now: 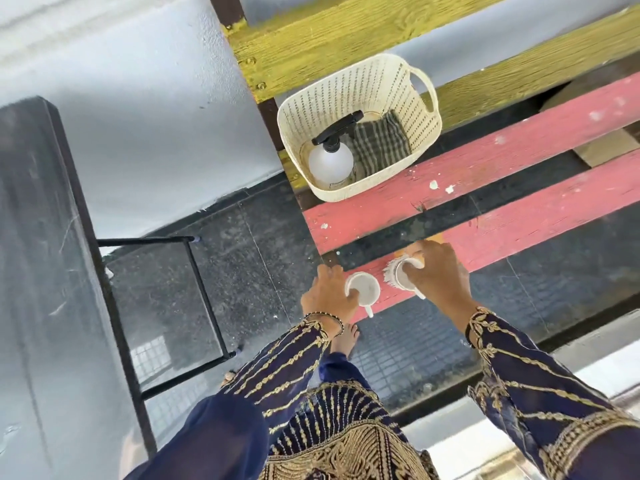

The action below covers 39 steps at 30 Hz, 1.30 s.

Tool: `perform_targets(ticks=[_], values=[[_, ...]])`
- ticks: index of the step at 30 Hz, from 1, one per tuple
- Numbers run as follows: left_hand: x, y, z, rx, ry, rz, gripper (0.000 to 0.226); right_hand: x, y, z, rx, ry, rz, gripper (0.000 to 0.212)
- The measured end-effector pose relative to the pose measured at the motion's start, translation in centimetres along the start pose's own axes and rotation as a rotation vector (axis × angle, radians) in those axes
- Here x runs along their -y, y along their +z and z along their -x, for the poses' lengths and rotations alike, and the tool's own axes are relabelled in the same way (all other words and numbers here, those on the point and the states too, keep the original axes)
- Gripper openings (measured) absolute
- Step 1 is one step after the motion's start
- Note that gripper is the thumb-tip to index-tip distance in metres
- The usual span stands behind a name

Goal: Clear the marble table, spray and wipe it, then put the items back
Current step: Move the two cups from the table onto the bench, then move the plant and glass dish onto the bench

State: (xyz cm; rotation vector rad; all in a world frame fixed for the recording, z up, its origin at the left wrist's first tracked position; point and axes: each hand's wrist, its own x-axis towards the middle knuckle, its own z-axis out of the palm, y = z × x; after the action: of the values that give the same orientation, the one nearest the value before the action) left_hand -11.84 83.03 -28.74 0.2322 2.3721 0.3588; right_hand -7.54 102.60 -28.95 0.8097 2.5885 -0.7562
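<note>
Two white cups rest on the near pink plank of a slatted bench [519, 233]. My left hand [329, 292] grips the left cup [365, 289] by its rim. My right hand [438, 275] covers and holds the right cup [398, 273], which has a ribbed side. Behind them a cream plastic basket [349, 95] stands on the bench; it holds a white spray bottle [330, 161] with a black trigger head and a folded checked cloth [381, 143]. The dark marble table [38, 271] runs along the left edge of the view, its top streaked.
The table's black metal legs and crossbars [204, 296] stand left of my hands. The bench has yellow back planks [311, 39] and pink seat planks with gaps between them. Dark speckled floor lies below, with my bare foot [344, 337] showing under my left wrist.
</note>
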Motion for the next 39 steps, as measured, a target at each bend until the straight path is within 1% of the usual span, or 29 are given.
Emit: perform_targets(ticks=[2, 7, 12, 15, 18, 22, 26, 28, 30, 34, 36, 39], values=[[0.5, -1.4, 1.2, -0.041, 0.021, 0.021, 0.048, 2.1, -0.3, 1.1, 0.000, -0.060, -0.036, 0.024], [2.6, -5.9, 4.5, -0.177, 0.112, 0.025, 0.035, 9.3, -0.2, 4.4, 0.035, -0.197, -0.129, 0.017], [7.8, -11.6, 8.1, -0.374, 0.085, 0.067, 0.031, 18.6, 0.7, 8.1, 0.064, -0.394, -0.172, 0.012], [12.4, -14.2, 10.6, -0.512, 0.094, 0.077, 0.029, 24.1, 1.7, 10.0, 0.109, -0.537, -0.134, 0.013], [18.3, -16.7, 14.1, -0.617, 0.064, 0.098, 0.028, 30.6, 3.1, 12.4, 0.148, -0.664, -0.068, 0.014], [26.0, -19.9, 18.5, -0.754, 0.009, 0.119, 0.028, 39.0, 5.4, 15.5, 0.180, -0.789, -0.071, 0.010], [35.1, -23.3, 22.5, -0.905, -0.081, 0.176, 0.026, 48.1, 9.7, 18.7, 0.200, -0.895, -0.069, 0.006], [39.9, -24.9, 23.9, -0.949, -0.129, 0.205, 0.027, 52.7, 12.5, 20.2, 0.203, -0.950, -0.051, 0.006], [44.2, -26.3, 25.0, -0.981, -0.167, 0.188, 0.027, 56.9, 14.9, 21.7, 0.230, -0.998, -0.017, 0.005], [53.1, -29.6, 26.5, -0.985, -0.230, 0.172, 0.030, 65.2, 19.7, 24.3, 0.257, -1.067, -0.021, 0.005], [57.3, -31.4, 26.8, -1.020, -0.255, 0.134, 0.029, 68.7, 21.5, 25.2, 0.262, -1.101, -0.002, 0.007], [63.5, -34.0, 26.8, -1.029, -0.310, 0.123, 0.028, 73.2, 23.8, 26.1, 0.257, -1.123, 0.003, 0.008]])
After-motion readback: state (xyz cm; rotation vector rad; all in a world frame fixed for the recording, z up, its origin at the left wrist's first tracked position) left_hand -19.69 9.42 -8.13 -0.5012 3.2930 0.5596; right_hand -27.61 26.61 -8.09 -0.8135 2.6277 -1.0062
